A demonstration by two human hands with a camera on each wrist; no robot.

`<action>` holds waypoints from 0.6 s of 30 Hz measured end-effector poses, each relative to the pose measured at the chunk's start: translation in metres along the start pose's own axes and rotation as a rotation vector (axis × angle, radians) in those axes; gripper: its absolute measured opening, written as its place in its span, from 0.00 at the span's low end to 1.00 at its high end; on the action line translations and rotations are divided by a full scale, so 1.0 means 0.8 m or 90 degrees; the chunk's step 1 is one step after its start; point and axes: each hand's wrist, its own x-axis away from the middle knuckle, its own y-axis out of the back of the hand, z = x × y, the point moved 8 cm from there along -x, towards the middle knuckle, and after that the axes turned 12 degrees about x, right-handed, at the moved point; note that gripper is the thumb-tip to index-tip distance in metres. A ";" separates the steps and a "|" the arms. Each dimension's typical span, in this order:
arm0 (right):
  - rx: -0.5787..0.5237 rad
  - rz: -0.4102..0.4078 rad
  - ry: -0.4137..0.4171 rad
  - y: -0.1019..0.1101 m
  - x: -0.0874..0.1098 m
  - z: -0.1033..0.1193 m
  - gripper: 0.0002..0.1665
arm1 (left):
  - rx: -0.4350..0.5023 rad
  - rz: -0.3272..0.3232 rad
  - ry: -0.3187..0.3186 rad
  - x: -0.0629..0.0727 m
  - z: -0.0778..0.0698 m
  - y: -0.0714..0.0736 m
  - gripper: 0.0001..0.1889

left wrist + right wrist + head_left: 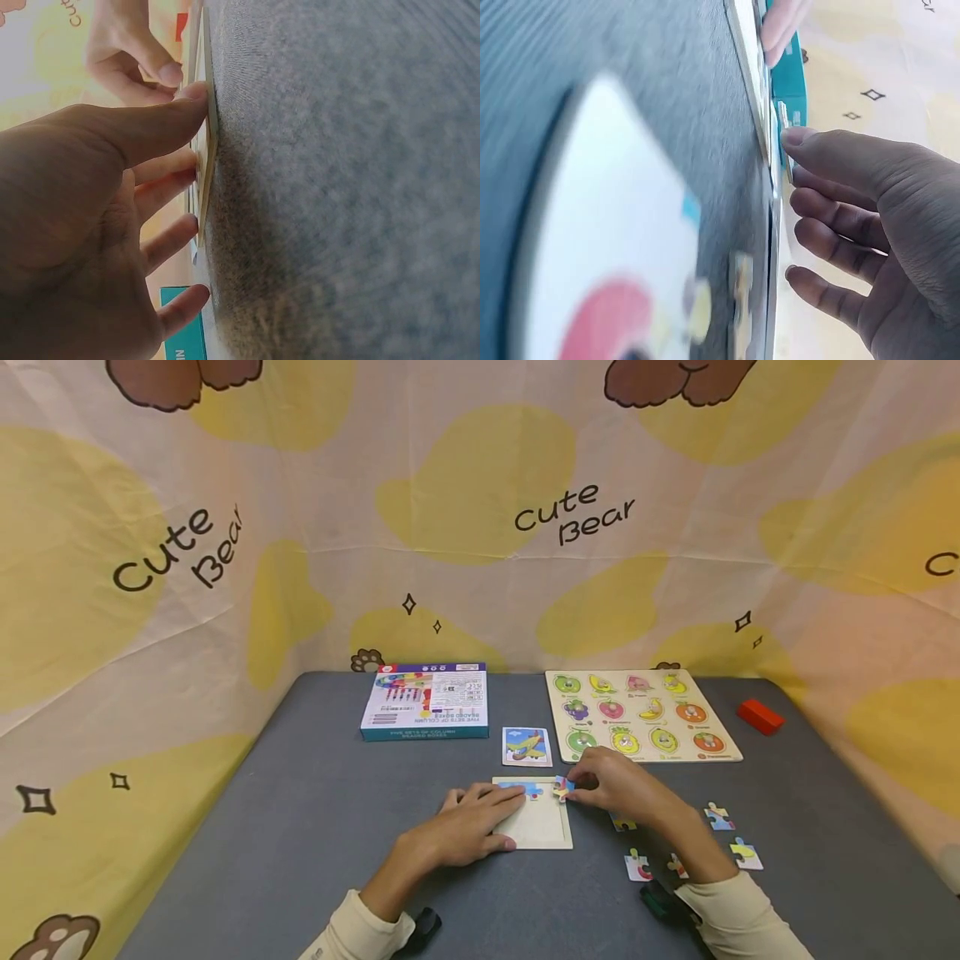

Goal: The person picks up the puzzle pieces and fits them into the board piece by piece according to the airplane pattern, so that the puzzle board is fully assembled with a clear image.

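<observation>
Nearest, on the grey tabletop, loose printed jigsaw pieces lie toward the right edge. The cream right sleeve is close to some of them, so a low sweep of that arm could drag or flip one.

Farther in, the left hand rests with fingers extended on the pale, shallow wooden tray, its thumb by the near rim. The right hand pinches a small multicoloured jigsaw piece over the tray's far right corner; whether it touches the tray is unclear. A wrong turn could jam its tab on the rim, a weak pinch could drop it, and an uneven left press could skid the tray.

Beyond stands writing. Toward the tabletop's far edge, the white-and-teal cardboard box bears inverted lettering, apparently "FIVE SETS OF COLUMN". Captions on the cream wooden fruit board are too small to read. Farthest, the yellow-patched cloth backdrop says "Cute Bear".
</observation>
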 end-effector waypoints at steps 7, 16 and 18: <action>-0.001 0.020 0.011 -0.006 -0.011 0.015 0.11 | 0.003 0.004 0.005 0.000 0.000 0.000 0.35; -0.016 0.042 0.017 -0.014 -0.017 0.018 0.12 | 0.000 0.005 0.008 0.000 0.000 0.000 0.35; -0.016 0.045 0.016 -0.015 -0.017 0.018 0.12 | 0.002 0.006 0.008 0.000 0.000 0.000 0.35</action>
